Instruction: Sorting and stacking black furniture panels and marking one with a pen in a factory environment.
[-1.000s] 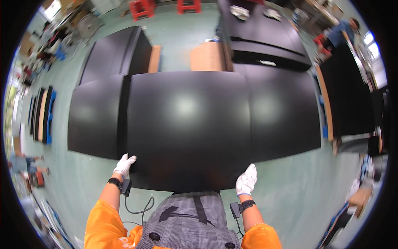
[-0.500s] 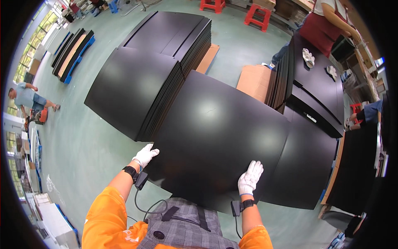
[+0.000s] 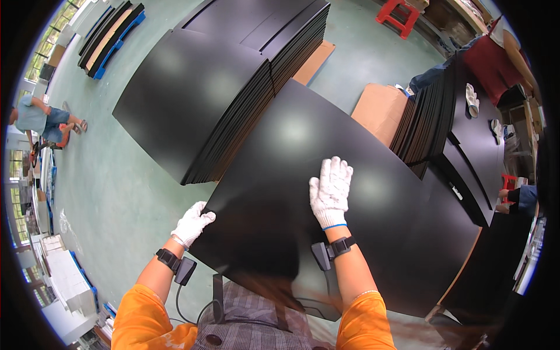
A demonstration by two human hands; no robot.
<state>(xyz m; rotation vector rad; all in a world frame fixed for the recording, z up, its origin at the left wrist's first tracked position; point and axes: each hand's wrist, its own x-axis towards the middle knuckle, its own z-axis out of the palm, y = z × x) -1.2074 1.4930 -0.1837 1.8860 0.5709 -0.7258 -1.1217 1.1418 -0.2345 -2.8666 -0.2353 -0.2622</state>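
A large matt black panel (image 3: 262, 175) lies in front of me, its near edge close to my waist. At its left edge, my left hand (image 3: 194, 224), in a white knitted glove, is closed on the rim, with the fingertips partly hidden. My right hand (image 3: 331, 192), gloved the same way, rests open and flat on the panel's upper face, fingers pointing away from me. Another black surface (image 3: 443, 224) continues to the right; the join between the two is hard to make out.
A tall stack of black panels (image 3: 175, 87) stands at the far left, near brown cardboard (image 3: 376, 111). Another stack (image 3: 466, 131) at right bears white gloves (image 3: 472, 100). A person (image 3: 496, 67) leans beside it. Another person (image 3: 44, 116) is far left. A red stool (image 3: 398, 17) stands behind.
My right hand has slid forward and left across the panel, from near its front edge toward its middle. My left hand stays at the left edge. The whole view has shifted.
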